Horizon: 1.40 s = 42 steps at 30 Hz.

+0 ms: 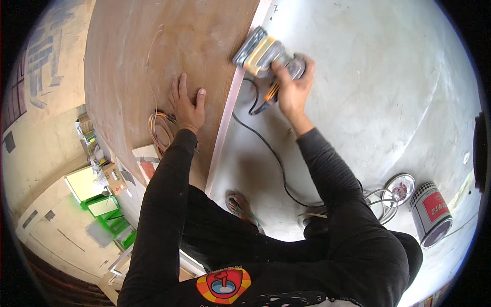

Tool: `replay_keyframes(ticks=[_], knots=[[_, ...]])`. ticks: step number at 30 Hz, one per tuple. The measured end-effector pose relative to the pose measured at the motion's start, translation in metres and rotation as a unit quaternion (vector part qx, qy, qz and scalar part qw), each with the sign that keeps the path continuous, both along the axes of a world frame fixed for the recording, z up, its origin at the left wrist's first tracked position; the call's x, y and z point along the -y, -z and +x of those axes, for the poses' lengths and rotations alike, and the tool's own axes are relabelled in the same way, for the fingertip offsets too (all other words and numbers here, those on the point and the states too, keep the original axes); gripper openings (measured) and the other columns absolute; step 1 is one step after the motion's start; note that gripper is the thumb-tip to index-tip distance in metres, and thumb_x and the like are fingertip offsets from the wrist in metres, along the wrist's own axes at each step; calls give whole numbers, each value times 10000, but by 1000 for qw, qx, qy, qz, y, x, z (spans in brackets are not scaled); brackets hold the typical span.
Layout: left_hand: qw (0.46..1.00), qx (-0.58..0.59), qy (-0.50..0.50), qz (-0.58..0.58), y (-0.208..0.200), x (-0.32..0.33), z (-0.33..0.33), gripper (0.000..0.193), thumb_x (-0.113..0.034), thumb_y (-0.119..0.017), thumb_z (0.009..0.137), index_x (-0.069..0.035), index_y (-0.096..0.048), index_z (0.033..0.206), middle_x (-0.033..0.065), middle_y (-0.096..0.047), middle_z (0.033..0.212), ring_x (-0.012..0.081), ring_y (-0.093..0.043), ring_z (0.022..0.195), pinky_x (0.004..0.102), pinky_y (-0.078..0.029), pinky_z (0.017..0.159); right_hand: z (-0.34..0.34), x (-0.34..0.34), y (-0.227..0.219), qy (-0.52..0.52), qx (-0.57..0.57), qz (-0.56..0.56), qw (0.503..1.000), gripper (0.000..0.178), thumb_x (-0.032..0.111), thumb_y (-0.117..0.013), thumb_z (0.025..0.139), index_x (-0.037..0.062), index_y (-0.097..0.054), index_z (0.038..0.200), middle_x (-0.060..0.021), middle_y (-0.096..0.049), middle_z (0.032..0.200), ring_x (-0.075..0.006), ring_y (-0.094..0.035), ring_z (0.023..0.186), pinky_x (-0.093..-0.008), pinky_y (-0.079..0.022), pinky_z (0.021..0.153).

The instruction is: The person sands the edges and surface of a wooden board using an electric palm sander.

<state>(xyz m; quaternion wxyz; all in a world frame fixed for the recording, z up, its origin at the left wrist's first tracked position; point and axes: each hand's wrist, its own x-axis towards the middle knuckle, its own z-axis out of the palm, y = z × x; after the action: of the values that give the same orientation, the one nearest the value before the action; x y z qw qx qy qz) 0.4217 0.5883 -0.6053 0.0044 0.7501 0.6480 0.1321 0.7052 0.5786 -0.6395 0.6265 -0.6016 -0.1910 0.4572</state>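
My right hand [294, 88] is wrapped round the grip of a yellow and grey electric sander [263, 53]. Its flat pad rests against the pinkish-white edge strip [225, 120] of a large brown wooden panel [204, 46]; motion blurs the tool a little. A black cord [271, 148] runs down from the sander past my right forearm. My left hand [187, 107] lies on the panel with its fingers stretched out, holding nothing. Close to that wrist, a loose bundle of coloured wires [159, 128] comes out of the panel's surface.
On the grey floor at right stand a paint can [431, 212] with a red label and a round metal lid [400, 188]. Pale cable loops [383, 204] lie beside them. My sandalled foot [239, 204] is by the panel. Cardboard boxes [113, 179] and green items are at left.
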Motion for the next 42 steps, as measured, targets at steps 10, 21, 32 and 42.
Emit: replay_keyframes(ticks=[10, 21, 32, 42], knots=[[1000, 10, -1, 5, -3, 0, -3, 705, -432, -645, 913, -71, -447, 1486, 265, -377, 1533, 439, -324, 1426, 548, -226, 1173, -38, 53, -4, -42, -29, 54, 997, 538, 130, -834, 757, 5, -530, 1183, -91, -602, 1025, -180, -594, 929, -328, -511, 822], [1000, -21, -2, 8, 1, 1, -3, 719, -444, -630, 915, -67, -426, 1491, 255, -372, 1538, 434, -315, 1428, 564, -218, 1166, 22, -39, 0, -24, -127, 63, 990, 555, 166, -814, 760, -45, -527, 1185, -162, -625, 1055, -218, -626, 853, -335, -538, 747], [1000, -19, 6, 8, -2, -1, -1, 657, -380, -620, 950, -63, -425, 1491, 274, -370, 1529, 437, -329, 1423, 531, -237, 1173, -53, 79, 1, -59, -77, 37, 995, 564, 163, -828, 779, 13, -501, 1213, -87, -568, 1021, -182, -565, 940, -324, -495, 838], [999, 19, -19, -18, 9, 3, -3, 711, -462, -623, 919, -93, -431, 1496, 237, -349, 1561, 416, -292, 1449, 555, -195, 1174, 6, -15, 27, -36, -65, 55, 996, 524, 175, -823, 743, -24, -567, 1154, -122, -629, 1003, -197, -600, 893, -330, -515, 797]])
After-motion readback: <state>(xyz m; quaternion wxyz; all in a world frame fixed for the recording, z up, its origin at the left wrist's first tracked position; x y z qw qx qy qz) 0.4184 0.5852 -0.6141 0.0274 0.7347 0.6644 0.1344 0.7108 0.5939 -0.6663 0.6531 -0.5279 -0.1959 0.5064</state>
